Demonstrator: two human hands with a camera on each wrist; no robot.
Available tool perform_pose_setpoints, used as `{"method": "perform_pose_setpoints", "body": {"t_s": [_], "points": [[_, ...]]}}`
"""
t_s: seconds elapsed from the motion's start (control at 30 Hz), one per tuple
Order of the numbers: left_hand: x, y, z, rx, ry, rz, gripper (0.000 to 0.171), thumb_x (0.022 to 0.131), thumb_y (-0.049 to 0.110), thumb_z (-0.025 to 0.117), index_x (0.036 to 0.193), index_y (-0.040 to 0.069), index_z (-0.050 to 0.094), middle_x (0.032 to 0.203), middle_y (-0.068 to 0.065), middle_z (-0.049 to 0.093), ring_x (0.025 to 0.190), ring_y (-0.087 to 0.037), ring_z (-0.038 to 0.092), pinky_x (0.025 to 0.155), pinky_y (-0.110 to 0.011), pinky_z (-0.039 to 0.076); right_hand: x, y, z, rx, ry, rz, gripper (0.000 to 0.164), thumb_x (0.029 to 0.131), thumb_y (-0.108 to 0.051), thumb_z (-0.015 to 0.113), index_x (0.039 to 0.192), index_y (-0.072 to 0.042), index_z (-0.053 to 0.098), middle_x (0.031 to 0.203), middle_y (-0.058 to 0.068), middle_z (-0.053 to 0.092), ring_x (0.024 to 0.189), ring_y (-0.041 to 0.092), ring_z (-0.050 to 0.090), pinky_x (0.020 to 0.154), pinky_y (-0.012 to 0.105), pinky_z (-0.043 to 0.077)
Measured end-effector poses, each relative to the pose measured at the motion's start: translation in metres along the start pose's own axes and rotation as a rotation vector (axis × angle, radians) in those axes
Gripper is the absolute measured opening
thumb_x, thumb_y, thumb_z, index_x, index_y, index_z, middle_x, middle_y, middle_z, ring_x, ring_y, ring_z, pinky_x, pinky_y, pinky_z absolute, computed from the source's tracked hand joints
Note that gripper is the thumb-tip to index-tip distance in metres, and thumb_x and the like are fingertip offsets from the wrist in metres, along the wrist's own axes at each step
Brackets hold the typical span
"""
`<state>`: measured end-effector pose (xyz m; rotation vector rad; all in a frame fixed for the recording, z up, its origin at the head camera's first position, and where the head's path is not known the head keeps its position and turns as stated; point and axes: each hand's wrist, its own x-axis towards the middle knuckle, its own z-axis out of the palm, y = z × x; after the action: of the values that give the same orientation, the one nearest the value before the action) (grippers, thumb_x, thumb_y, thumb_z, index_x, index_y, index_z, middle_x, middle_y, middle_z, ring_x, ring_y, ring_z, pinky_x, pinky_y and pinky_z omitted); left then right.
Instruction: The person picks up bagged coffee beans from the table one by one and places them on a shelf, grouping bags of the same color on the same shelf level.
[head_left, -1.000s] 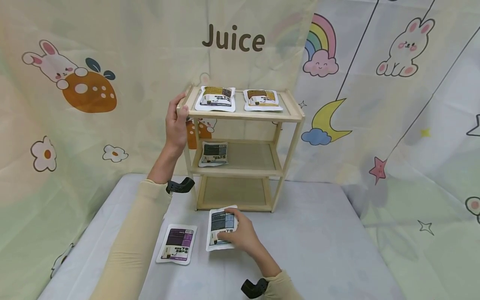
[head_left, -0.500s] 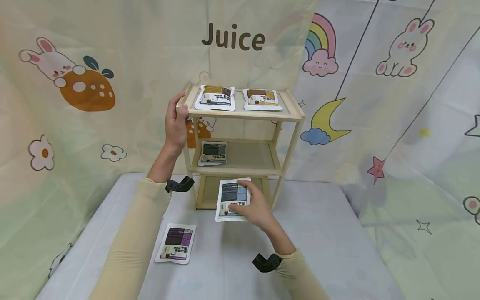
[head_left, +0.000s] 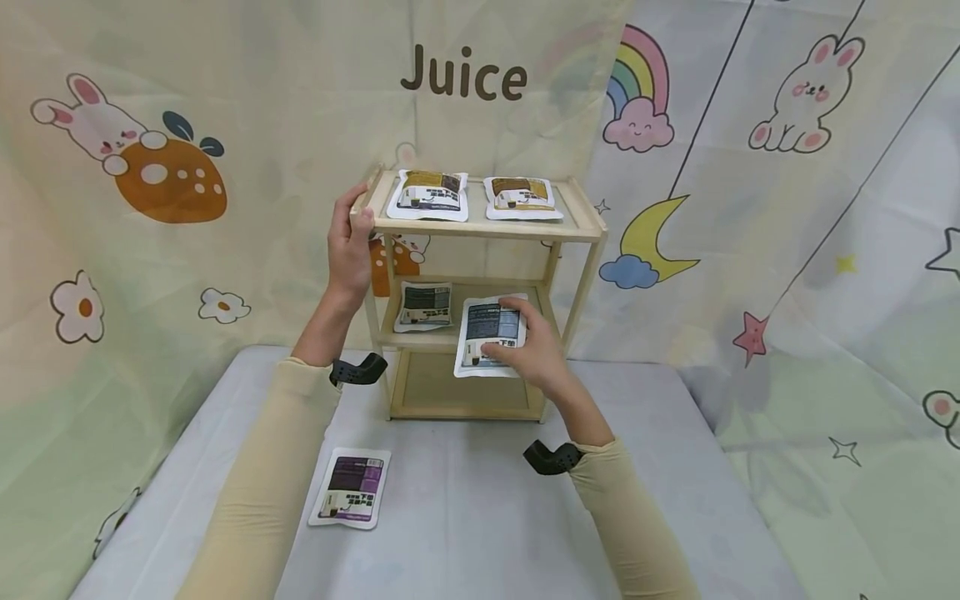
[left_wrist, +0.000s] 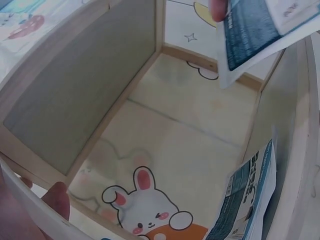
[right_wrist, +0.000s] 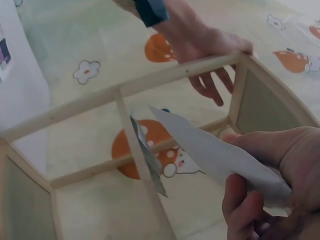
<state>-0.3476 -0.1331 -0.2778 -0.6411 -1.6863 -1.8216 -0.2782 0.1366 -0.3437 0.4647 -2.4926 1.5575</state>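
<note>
Your left hand (head_left: pixel 349 258) curls round the rack (head_left: pixel 487 231) at its top left edge; your right hand (head_left: pixel 536 350) pinches a blue-labelled pouch (head_left: pixel 483 333) before its middle shelf (head_left: pixel 416 341), below the "Juice" lettering (head_left: pixel 465 73), pouch print too small to read. Left wrist: it hangs apart from the shelved pouch (left_wrist: pixel 245 195). Right wrist: that one-ended pinch could let it tilt and catch the front rail (right_wrist: pixel 163 215).

the held pouch (head_left: pixel 480 321) is white-edged, with dark slate and lighter blue blocks; the rack (head_left: pixel 480 229) is pale cream-tan with grey-beige panels. the lone lower pouch (head_left: pixel 349 489) shows dark and bright purple on white. the sleeves (head_left: pixel 255 475) are plain pale yellow, the tablecloth (head_left: pixel 480 517) whitish-lavender, the backdrop (head_left: pixel 300 125) cream and pale green, patterned with rabbits, white flowers and a rainbow.
</note>
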Motion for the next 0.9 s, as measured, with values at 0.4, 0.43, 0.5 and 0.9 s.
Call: {"method": "perform_pose_setpoints", "body": {"t_s": [0.4, 0.43, 0.5, 0.9], "points": [[0.002, -0.010, -0.001, -0.032, 0.015, 0.000, 0.052, 0.098, 0.028, 0.040, 0.146, 0.009, 0.037, 0.138, -0.019, 0.041, 0.108, -0.026, 0.053, 0.089, -0.030, 0.049, 0.051, -0.004, -0.018, -0.073, -0.030, 0.081, 0.070, 0.081, -0.017, 0.079, 0.143, -0.013, 0.044, 0.146, 0.009, 0.040, 0.131, 0.027, 0.037, 0.105, 0.047, 0.032], [0.002, -0.010, -0.001, -0.030, 0.018, -0.001, 0.051, 0.098, 0.028, 0.040, 0.146, 0.009, 0.037, 0.138, -0.019, 0.042, 0.108, -0.026, 0.054, 0.088, -0.030, 0.049, 0.054, -0.004, -0.018, -0.069, -0.036, 0.086, 0.070, 0.082, -0.017, 0.078, 0.143, -0.013, 0.044, 0.148, 0.009, 0.038, 0.134, 0.027, 0.034, 0.106, 0.047, 0.031], [0.002, -0.011, -0.002, -0.024, 0.018, -0.004, 0.051, 0.098, 0.028, 0.040, 0.146, 0.009, 0.037, 0.138, -0.020, 0.041, 0.108, -0.025, 0.054, 0.088, -0.030, 0.049, 0.060, -0.001, -0.017, -0.048, -0.045, 0.099, 0.069, 0.083, -0.016, 0.077, 0.143, -0.013, 0.043, 0.150, 0.010, 0.035, 0.137, 0.028, 0.031, 0.106, 0.048, 0.031], [0.000, -0.009, -0.003, -0.001, 0.011, -0.016, 0.052, 0.099, 0.027, 0.038, 0.148, 0.009, 0.034, 0.141, -0.021, 0.039, 0.107, -0.024, 0.054, 0.086, -0.028, 0.049, 0.081, 0.018, -0.011, 0.011, -0.054, 0.188, 0.068, 0.087, -0.012, 0.072, 0.146, -0.014, 0.039, 0.152, 0.012, 0.031, 0.132, 0.032, 0.035, 0.100, 0.047, 0.038]]}}
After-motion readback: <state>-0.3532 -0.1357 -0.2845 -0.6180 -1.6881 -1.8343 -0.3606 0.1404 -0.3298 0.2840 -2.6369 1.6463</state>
